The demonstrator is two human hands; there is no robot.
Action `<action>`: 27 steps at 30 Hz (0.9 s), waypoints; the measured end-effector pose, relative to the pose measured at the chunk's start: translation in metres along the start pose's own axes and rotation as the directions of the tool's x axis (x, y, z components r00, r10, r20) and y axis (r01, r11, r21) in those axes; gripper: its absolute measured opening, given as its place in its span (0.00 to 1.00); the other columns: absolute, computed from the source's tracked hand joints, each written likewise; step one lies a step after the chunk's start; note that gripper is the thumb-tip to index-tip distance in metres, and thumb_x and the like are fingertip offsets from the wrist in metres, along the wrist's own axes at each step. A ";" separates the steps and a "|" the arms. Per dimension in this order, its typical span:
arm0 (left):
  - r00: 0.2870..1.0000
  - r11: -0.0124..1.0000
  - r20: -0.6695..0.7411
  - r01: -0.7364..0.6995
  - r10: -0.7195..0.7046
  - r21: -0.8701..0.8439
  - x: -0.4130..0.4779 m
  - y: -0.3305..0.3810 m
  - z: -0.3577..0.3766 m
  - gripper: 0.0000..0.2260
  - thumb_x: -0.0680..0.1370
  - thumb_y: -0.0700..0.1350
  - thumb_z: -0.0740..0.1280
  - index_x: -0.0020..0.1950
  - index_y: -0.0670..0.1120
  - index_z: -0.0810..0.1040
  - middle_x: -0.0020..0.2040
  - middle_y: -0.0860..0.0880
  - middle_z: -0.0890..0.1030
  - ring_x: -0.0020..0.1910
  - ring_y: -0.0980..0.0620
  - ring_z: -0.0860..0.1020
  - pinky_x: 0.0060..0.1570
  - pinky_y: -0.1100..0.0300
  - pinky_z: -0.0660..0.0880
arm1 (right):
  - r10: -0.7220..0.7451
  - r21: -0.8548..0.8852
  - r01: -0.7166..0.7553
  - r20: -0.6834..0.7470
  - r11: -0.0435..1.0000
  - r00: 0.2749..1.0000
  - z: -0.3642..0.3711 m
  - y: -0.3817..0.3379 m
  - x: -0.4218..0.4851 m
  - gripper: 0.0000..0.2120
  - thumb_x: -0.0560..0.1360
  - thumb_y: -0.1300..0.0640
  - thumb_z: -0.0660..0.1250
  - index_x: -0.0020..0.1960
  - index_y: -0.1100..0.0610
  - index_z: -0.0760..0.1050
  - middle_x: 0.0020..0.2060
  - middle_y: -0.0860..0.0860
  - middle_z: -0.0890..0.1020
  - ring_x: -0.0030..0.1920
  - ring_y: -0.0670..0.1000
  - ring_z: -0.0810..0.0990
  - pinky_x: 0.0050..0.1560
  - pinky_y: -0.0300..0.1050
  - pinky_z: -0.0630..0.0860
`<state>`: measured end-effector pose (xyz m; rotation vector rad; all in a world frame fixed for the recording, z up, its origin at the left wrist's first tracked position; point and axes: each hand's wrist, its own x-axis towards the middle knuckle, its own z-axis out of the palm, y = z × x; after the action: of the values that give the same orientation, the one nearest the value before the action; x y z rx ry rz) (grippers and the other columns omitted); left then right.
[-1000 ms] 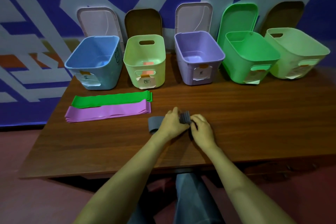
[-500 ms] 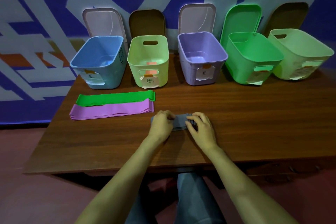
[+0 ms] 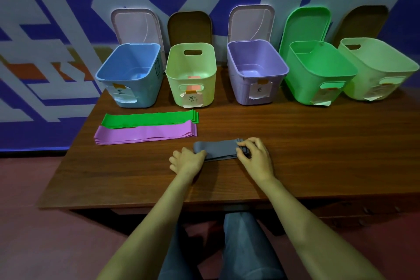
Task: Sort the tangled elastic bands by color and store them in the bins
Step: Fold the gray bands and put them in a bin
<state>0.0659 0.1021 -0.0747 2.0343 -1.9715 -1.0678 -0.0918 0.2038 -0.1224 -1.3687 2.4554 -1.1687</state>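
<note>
Five open plastic bins stand in a row along the far edge of the brown wooden table, most showing a paper label on the front. From the person's left they are a blue plastic bin, a pale yellow-green bin with handle slots, a lilac bin, a bright green bin and a pale mint bin, the last two pressed close together. Their lids lean upright against the blue-and-white patterned wall behind them (two pinkish and clear, two brown, one green).

In front of the blue and yellow-green bins lie two flat stacks side by side, edges touching. The green elastic bands are nearer the bins and the pink-purple elastic bands nearer the person.

The grey elastic bands lie folded flat on the table near its middle, just right of the pink-purple stack and apart from it. Both bare forearms reach in from below, over grey trousers. The left hand sits at the bundle's left end with its knuckles curled and its thumb side against the grey edge; whether it grips or only touches cannot be told. The right hand is at the right end, its fingers bent over the folded layers and pinching them against the thumb.
</note>
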 end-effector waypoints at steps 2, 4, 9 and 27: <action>1.000 0.997 -0.001 -0.016 0.016 -0.072 -0.002 0.002 -0.001 0.22 0.73 0.54 0.67 0.62 0.43 0.70 0.64 0.41 0.70 0.64 0.40 0.66 0.64 0.50 0.63 | 0.011 0.012 -0.012 0.009 1.000 1.000 -0.001 -0.001 -0.001 0.08 0.73 0.54 0.68 0.51 0.54 0.79 0.51 0.50 0.73 0.52 0.53 0.75 0.52 0.51 0.74; 0.996 0.969 0.021 -0.083 0.090 -0.234 -0.006 0.004 -0.002 0.15 0.73 0.48 0.68 0.55 0.44 0.69 0.57 0.42 0.75 0.55 0.43 0.73 0.54 0.54 0.69 | 0.031 0.001 -0.031 0.012 1.000 0.999 -0.003 -0.004 -0.001 0.07 0.73 0.54 0.69 0.50 0.54 0.79 0.54 0.51 0.72 0.56 0.54 0.73 0.55 0.53 0.73; 0.914 0.768 -0.096 -0.384 0.394 -0.512 -0.031 0.005 -0.014 0.10 0.72 0.36 0.67 0.51 0.44 0.70 0.47 0.47 0.76 0.45 0.50 0.73 0.42 0.61 0.69 | -0.041 -0.081 0.051 0.114 0.995 0.993 -0.026 -0.036 0.014 0.12 0.71 0.59 0.68 0.54 0.53 0.77 0.60 0.51 0.72 0.65 0.51 0.65 0.65 0.49 0.66; 0.632 0.498 0.060 -0.544 0.772 -0.675 -0.001 0.090 -0.006 0.25 0.73 0.39 0.72 0.65 0.53 0.66 0.62 0.52 0.76 0.61 0.56 0.75 0.60 0.63 0.73 | -0.149 0.552 0.090 0.063 0.829 0.987 -0.095 -0.083 0.093 0.15 0.73 0.64 0.68 0.51 0.47 0.71 0.47 0.42 0.78 0.49 0.42 0.77 0.52 0.36 0.73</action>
<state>-0.0056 0.0878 -0.0216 0.6257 -1.9046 -1.6157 -0.1298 0.1626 0.0243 -1.3619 1.7655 -1.6173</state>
